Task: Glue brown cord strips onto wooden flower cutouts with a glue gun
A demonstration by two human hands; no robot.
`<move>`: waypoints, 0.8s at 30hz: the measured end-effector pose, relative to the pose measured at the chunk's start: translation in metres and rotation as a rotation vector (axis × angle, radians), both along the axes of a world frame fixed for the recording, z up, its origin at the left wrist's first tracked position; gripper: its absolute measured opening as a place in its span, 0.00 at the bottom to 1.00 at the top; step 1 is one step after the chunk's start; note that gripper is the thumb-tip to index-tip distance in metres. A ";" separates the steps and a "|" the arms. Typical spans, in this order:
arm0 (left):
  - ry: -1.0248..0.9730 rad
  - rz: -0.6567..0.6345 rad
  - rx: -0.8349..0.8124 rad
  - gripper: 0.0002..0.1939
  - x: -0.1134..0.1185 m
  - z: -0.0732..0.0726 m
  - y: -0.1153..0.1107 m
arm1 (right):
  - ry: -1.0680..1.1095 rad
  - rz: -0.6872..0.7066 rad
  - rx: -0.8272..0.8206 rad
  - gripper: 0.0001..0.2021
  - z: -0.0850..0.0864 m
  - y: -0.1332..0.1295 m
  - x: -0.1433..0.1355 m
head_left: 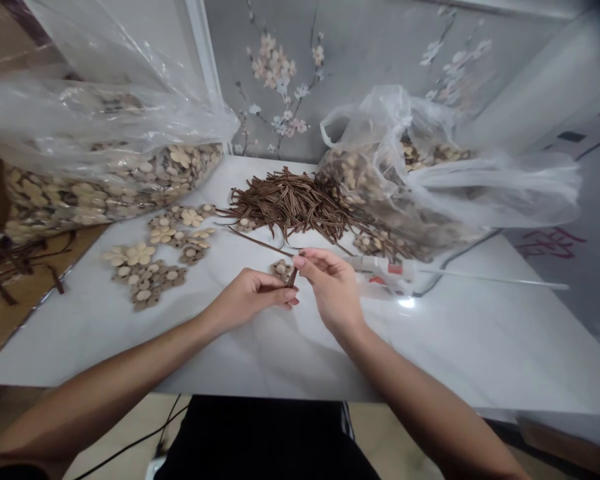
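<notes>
My left hand (261,292) is closed on a short length of brown cord strips (292,277), pinched between thumb and fingers over the middle of the table. My right hand (334,285) pinches the upper end of the same strips, its fingertips just above the left ones. From there a single brown strip (260,243) reaches away to the left. Just behind the fingers lies a small cluster of grey-brown flower pieces (281,269), partly hidden. Close beside my right hand, a white hot glue gun (393,271) with a red trigger rests on its side, a long glue stick (500,280) protruding from its back.
A heap of brown strips (293,203) lies at the back of the white table (430,353). Flower pieces (150,280) are spread on the left. Filled plastic bags stand at the left (105,173) and right (380,180). A cable (460,257) runs behind the glue gun.
</notes>
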State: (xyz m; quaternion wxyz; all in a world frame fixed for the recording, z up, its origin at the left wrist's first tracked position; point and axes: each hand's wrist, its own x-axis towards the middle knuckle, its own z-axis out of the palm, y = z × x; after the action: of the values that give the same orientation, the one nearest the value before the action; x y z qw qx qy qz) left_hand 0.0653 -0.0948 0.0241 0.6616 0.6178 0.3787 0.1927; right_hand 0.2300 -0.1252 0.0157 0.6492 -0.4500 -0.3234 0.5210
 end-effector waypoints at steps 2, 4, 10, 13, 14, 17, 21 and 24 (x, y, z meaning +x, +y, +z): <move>-0.025 0.006 -0.057 0.13 0.000 -0.001 0.000 | -0.005 -0.003 -0.002 0.10 -0.001 0.001 0.000; -0.059 0.029 -0.115 0.12 0.001 -0.002 0.000 | 0.000 -0.001 -0.001 0.10 -0.001 0.001 0.000; -0.085 0.022 -0.165 0.11 0.001 -0.003 0.001 | -0.001 0.020 -0.006 0.10 0.003 0.002 0.003; -0.085 0.007 -0.191 0.12 0.000 -0.005 0.001 | -0.018 0.020 -0.013 0.09 0.007 0.001 0.006; -0.082 0.002 -0.204 0.12 -0.001 -0.005 0.002 | -0.028 0.017 -0.014 0.09 0.008 0.001 0.007; -0.071 -0.017 -0.224 0.12 -0.002 -0.005 0.003 | -0.069 0.001 -0.021 0.09 0.010 0.002 0.011; -0.040 -0.055 -0.172 0.12 -0.006 -0.003 0.006 | -0.168 -0.043 -0.028 0.15 0.013 0.002 0.015; 0.018 -0.108 -0.093 0.14 -0.008 -0.001 0.008 | -0.315 -0.053 0.036 0.18 0.015 0.001 0.017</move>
State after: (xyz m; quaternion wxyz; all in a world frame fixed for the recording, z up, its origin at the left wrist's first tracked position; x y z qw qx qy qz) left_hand 0.0577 -0.0864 0.0233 0.6956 0.6077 0.3592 0.1335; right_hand 0.2467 -0.1247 0.0307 0.6120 -0.5227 -0.4187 0.4207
